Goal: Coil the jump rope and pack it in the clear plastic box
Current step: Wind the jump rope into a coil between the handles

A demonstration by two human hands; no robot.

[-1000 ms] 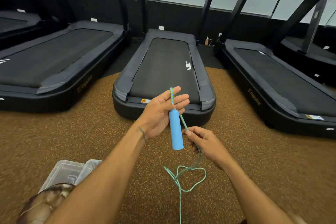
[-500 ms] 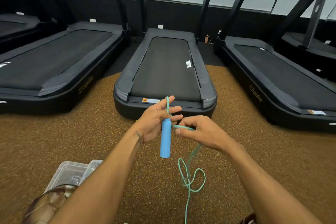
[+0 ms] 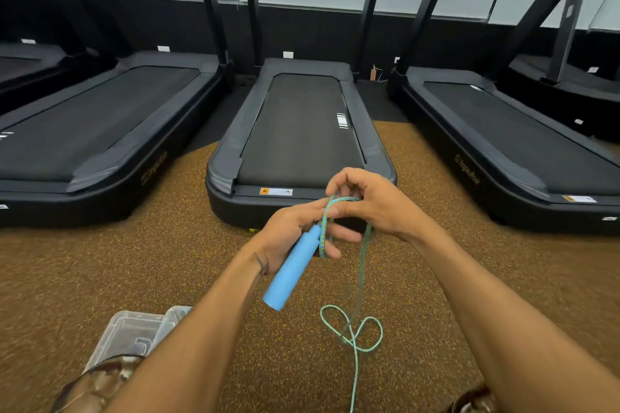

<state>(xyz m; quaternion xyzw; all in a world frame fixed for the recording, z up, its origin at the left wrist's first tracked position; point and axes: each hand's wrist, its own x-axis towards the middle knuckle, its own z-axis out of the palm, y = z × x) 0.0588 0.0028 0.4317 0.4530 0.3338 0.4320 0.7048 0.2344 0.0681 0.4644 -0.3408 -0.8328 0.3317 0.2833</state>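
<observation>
Three black treadmills (image 3: 302, 131) with matte belts stand ahead on speckled brown rubber floor (image 3: 100, 278). The left hand (image 3: 292, 235) curls around the smooth blue cylindrical handle (image 3: 291, 273) of the jump rope (image 3: 360, 265), which tilts down-left. The right hand (image 3: 375, 203) pinches a loop of braided green cord just above it; the rest hangs to loose loops on the floor. The clear plastic box (image 3: 134, 332) lies lower left, partly behind the left forearm.

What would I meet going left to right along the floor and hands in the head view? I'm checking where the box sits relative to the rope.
Clear plastic box → blue handle in the left hand → right hand → rope loops on the floor.
</observation>
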